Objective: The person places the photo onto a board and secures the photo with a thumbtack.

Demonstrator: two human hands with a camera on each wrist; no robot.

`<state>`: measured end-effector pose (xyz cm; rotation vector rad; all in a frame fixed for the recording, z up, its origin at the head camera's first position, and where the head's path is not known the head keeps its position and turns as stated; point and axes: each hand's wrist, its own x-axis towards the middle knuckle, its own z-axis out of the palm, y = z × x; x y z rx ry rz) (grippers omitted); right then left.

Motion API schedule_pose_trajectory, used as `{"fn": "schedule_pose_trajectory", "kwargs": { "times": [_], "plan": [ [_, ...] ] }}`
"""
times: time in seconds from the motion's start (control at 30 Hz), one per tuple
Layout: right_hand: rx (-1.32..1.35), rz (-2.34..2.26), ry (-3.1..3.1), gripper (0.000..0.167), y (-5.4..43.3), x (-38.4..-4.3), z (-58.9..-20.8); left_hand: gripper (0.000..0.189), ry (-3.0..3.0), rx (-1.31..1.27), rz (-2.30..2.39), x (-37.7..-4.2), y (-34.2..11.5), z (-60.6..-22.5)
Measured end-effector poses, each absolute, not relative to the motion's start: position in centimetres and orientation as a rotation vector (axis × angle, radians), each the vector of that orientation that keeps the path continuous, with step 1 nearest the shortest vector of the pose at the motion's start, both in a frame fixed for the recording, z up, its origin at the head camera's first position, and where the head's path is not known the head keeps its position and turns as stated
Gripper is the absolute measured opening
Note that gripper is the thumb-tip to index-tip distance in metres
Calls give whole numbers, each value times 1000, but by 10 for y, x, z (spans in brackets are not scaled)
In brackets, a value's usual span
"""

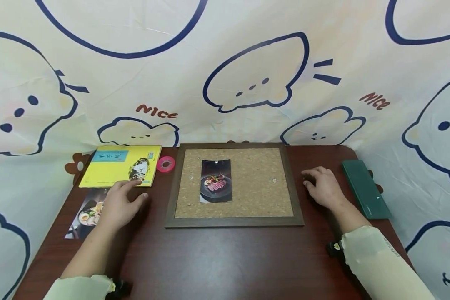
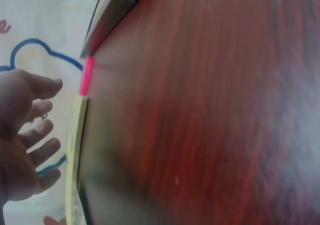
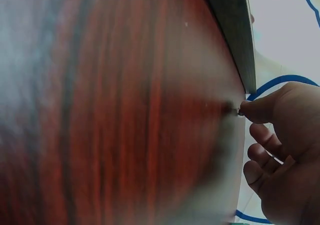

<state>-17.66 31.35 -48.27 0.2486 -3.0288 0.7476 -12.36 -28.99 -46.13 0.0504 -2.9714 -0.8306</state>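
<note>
My left hand [image 1: 121,204] has its fingers loosely bent, and its fingertips overlap the lower edge of a yellow book [image 1: 108,171]. In the left wrist view that hand [image 2: 25,135] holds nothing. My right hand [image 1: 324,187] is low over the table, right of the cork board [image 1: 255,204]. Its thumb and forefinger come together at a small shiny pin [image 3: 240,113], the forefinger mostly hidden behind the thumb in the right wrist view. On the board hangs a photo of a meat dish [image 1: 216,183], with a clear pushpin [image 1: 216,161] at its top edge.
A second photo [image 1: 88,214] lies partly under the book and left forearm. A pink tape roll [image 1: 166,164] sits between book and board. A dark green box [image 1: 365,189] lies at the table's right edge. Cloud-patterned cloth [image 1: 255,125] stands behind the table. Clear pins [image 1: 273,180] dot the cork.
</note>
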Motion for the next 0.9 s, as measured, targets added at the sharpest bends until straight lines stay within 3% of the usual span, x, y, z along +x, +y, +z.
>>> {"fn": "schedule_pose_trajectory", "kwargs": {
  "times": [0.9],
  "plan": [
    [314,680,-3040,24,321,-188,-488,68,-3108,545,-728,-111,-362,-461]
  ]
}}
